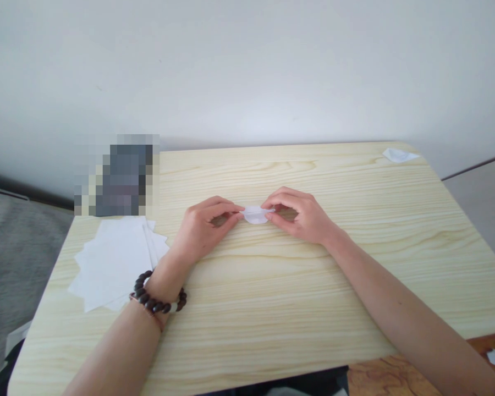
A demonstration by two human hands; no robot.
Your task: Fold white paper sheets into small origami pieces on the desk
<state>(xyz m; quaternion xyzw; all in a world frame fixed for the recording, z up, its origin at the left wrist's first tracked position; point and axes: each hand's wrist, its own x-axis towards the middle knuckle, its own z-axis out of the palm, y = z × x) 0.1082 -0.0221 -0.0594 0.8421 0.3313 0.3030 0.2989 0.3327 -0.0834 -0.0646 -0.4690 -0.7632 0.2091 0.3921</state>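
Observation:
A small piece of folded white paper (256,215) is held between my two hands, just over the middle of the light wood-grain table (247,308). My left hand (208,226) pinches its left end between thumb and fingers, and a dark bead bracelet circles that wrist. At the opposite end, my right hand (299,214) grips the paper the same way. The paper's lower edge looks rounded; its fold lines are too small to make out fully.
A fanned stack of white paper sheets (115,264) lies on the left, beside my left forearm. Behind it is a dark, pixelated object (124,179). Another folded white paper (400,155) rests at the far right corner. A white wall (264,71) borders the table's back edge.

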